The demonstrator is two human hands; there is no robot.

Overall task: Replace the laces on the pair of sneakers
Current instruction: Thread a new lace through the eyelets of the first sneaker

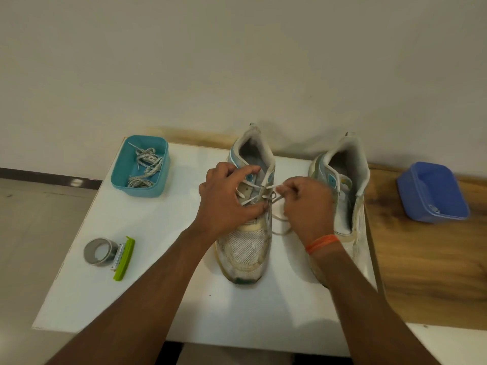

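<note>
Two bare forearms reach from the near edge over a white tabletop (184,299) toward a worn white mesh sneaker with teal trim (245,246), toe nearest the camera. Left hand (226,204) curls over the eyelets, fingers hooked into the thin white lace (259,192); right hand (307,204), an orange thread band (322,243) at its wrist, pinches the lace's other end. Its matching second sneaker (347,180) stands just right. Far left, a teal plastic tub (118,175) holds grey woven laces (147,167). Near left lies a grey tape roll on a green dispenser (110,252). A blue plastic tub (432,193) sits far right on wood.
</note>
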